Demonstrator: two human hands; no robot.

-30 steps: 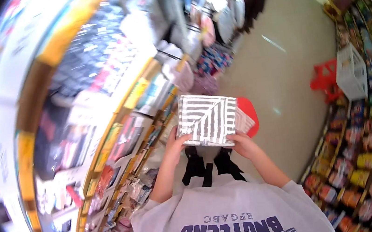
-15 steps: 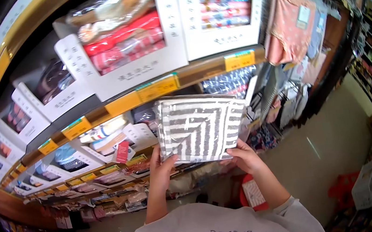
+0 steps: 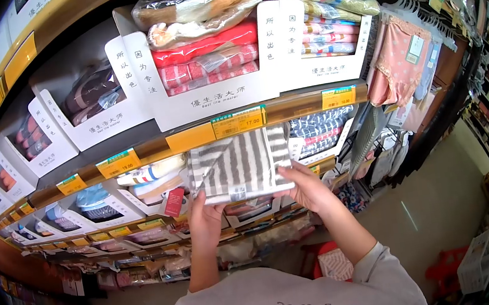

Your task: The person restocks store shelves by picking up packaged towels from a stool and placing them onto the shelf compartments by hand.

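Note:
A folded grey-and-white striped towel (image 3: 239, 168) in clear plastic is held in front of the lower shelf, its far edge just below the price rail. My left hand (image 3: 205, 219) grips its near left corner, the thumb on top. At the near right side, my right hand (image 3: 306, 186) pinches it, also thumb up, with the other fingers hidden underneath. Beside the towel on the right stands a white box of blue checked packs (image 3: 320, 129). A box of folded cloths (image 3: 152, 180) with a red tag is to its left.
Above the rail (image 3: 241, 123), white display boxes (image 3: 216, 99) hold wrapped towels. Pink garments (image 3: 396, 61) hang at the right. A red stool (image 3: 326, 260) stands below my right arm, and a white plastic basket (image 3: 478, 260) sits at the lower right.
Both hands have shifted the towel slightly left and in toward the lower shelf, and it lies flatter in view. The camera view has shifted too, so the upper boxes appear further right.

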